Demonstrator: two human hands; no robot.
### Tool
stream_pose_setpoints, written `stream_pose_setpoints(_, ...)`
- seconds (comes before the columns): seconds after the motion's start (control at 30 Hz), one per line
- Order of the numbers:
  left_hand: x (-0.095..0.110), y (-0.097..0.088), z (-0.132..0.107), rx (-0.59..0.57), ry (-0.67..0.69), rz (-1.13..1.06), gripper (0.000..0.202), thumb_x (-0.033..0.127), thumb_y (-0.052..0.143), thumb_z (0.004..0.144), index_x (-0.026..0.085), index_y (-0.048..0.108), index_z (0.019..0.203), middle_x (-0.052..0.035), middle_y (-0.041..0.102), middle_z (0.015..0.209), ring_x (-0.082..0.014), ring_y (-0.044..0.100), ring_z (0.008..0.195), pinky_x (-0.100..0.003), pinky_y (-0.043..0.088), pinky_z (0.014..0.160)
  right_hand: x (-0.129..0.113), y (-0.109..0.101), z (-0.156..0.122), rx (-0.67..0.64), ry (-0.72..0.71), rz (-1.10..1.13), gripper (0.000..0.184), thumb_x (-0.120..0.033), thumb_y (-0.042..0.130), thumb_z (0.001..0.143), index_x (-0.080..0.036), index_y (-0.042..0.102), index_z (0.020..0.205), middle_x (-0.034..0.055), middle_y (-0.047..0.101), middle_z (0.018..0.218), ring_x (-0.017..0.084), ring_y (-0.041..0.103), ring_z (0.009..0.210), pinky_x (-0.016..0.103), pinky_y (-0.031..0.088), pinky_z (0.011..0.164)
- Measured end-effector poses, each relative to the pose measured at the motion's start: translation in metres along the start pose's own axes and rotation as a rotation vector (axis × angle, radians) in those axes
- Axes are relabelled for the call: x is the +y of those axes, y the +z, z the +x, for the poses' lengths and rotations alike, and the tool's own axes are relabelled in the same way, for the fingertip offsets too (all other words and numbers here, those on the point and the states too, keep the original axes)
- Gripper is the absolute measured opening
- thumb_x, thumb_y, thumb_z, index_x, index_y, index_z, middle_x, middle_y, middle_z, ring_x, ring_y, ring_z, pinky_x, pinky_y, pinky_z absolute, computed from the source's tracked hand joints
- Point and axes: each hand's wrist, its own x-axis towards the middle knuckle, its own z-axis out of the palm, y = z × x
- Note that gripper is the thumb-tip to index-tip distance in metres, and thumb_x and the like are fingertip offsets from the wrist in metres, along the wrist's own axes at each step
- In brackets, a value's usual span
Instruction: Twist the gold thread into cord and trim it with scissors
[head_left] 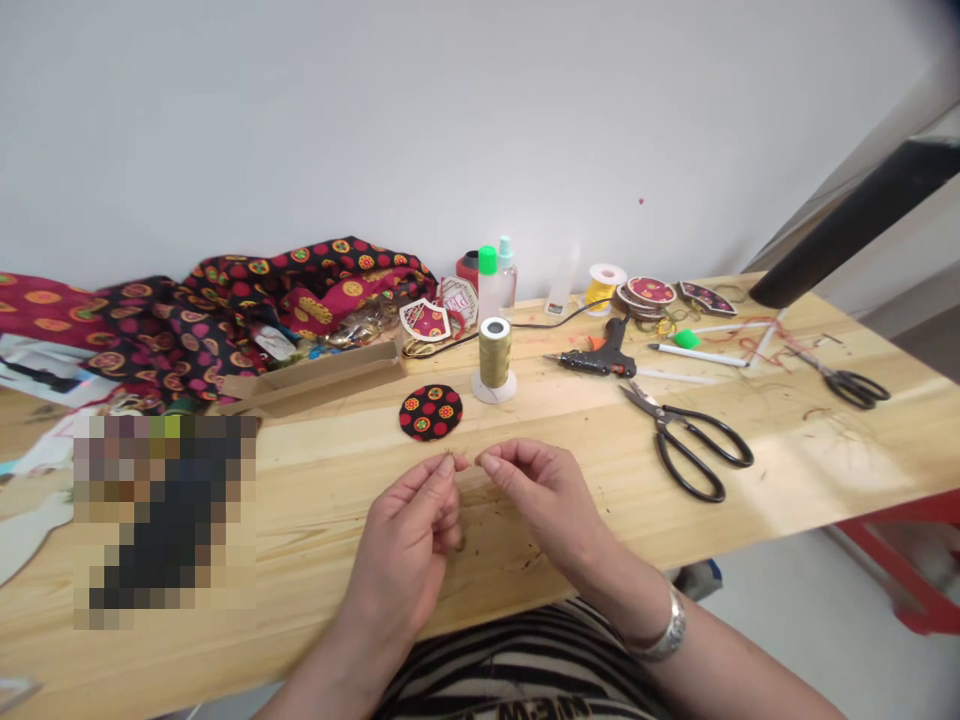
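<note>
My fingers [444, 472] are pinched narrow at the tips, the left hand [412, 540] and right hand [544, 505] holding a fine strand [469, 461] between them, over the wooden table [315, 520]. Black-handled scissors [663, 413] lie to my right, blades pointing away and leftward. The spool [495, 358] of gold-green thread stands upright beyond my fingertips. Just left of it, a black cloth circle [430, 413] with red and orange motifs lies flat. The strand looks wispy, too small to tell its colour; its long axis runs roughly left to right across the gap.
</note>
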Motion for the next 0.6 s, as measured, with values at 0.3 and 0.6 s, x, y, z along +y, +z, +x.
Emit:
stream_pose_setpoints(0.3,0.008,-0.003,0.000,0.007,0.048,-0.040,0.011,0.023,0.068,0.075,0.013,0.064,0.078,0.0080,0.033,0.049,-0.0049,0.025,0.045,-0.016,0.021,0.040,0.002,-0.019,0.007,0.108,-0.365,-0.754,0.016,-0.013,0.051,0.084,-0.015,0.065,0.091,0.0062,0.062,0.084,0.018,0.056,0.080,0.031,0.043,0.073)
stream_pose_setpoints(0.6,0.016,-0.008,0.002,0.057,0.079,-0.064,0.012,0.019,0.069,0.073,0.011,0.066,0.081,0.0078,0.034,0.049,-0.0045,0.028,0.045,-0.015,0.023,0.039,-0.003,-0.014,0.004,-0.084,-0.319,-0.989,0.013,-0.013,0.056,0.083,-0.016,0.068,0.078,0.0042,0.063,0.078,0.017,0.055,0.079,0.028,0.042,0.072)
